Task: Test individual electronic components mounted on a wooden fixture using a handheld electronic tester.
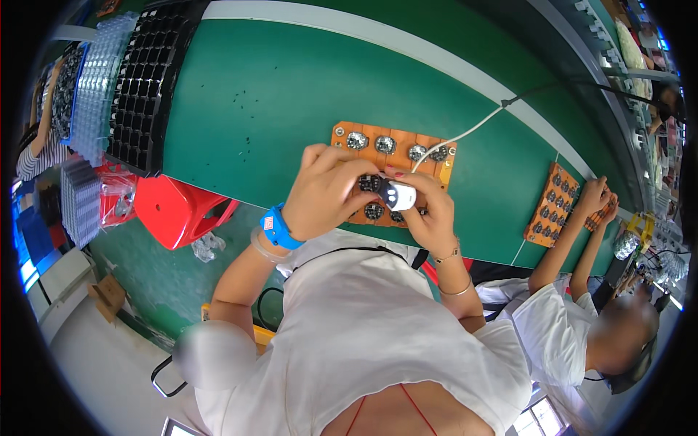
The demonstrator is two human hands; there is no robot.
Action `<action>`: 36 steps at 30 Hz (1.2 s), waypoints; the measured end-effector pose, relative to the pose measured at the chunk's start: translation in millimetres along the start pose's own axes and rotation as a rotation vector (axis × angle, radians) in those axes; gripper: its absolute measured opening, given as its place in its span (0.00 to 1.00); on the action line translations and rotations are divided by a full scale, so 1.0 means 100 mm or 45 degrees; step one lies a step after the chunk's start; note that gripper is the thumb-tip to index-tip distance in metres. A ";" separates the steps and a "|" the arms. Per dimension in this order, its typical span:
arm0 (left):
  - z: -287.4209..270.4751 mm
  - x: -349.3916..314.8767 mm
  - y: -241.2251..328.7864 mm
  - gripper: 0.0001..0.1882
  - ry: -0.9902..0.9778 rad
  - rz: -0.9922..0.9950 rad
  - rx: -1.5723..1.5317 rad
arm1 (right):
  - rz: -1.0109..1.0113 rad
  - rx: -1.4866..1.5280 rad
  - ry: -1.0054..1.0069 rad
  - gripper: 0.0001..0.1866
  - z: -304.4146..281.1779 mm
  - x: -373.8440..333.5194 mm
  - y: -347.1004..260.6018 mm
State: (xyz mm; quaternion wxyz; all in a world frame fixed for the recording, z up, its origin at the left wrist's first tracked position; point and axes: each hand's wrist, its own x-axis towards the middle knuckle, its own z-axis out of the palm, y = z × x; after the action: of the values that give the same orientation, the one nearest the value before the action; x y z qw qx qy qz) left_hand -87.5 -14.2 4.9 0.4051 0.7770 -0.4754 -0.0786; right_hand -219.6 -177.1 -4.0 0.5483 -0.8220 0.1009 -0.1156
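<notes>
In the head view, the green table (291,80) has its near edge just under the orange board (396,158), so on the body side there is little room. To the left of the board the surface is wide, with only small black bits (248,139) scattered on it, up to the black tray (167,94). To the right there is also open room, until the second orange board (542,238), near a co-worker's hands (600,198). The far edge is a pale strip, which a white cable (465,134) crosses.

The left hand (327,190) has its fingertips closed on a dark piece (368,183). The right hand (432,211) is closed around a white device (402,197). Both things are above the middle of the board. The dark piece points toward the device; their common long axis runs nearly left to right, slightly lower at the right. Whether they are joined, I cannot tell.
</notes>
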 end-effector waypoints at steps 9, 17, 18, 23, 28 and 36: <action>0.00 0.04 0.05 0.23 0.072 0.080 -0.040 | -0.100 0.047 0.042 0.17 -0.01 0.03 0.00; 0.01 -0.14 -0.15 0.24 -0.011 -0.098 0.043 | -0.027 0.437 0.179 0.17 -0.03 -0.20 -0.07; -0.02 -0.21 -0.14 0.23 -0.015 -0.036 0.006 | 0.003 0.362 0.142 0.15 -0.02 -0.25 -0.09; -0.01 -0.52 -0.12 0.20 -0.205 0.085 0.054 | -0.020 0.189 0.012 0.15 0.05 -0.36 -0.12; 0.03 -0.57 -0.14 0.16 -0.111 0.023 0.073 | -0.076 -0.019 -0.088 0.18 0.05 -0.32 -0.13; -0.07 -0.48 0.08 0.15 -0.072 -0.064 -0.147 | -0.144 -0.089 -0.131 0.19 0.15 -0.26 -0.16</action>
State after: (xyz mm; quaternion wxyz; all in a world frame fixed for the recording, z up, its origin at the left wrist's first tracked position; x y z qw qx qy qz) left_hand -114.8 26.8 2.4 0.4335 0.7615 -0.4617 -0.1377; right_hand -239.5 -150.7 3.1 0.5164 -0.8499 0.0301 -0.1005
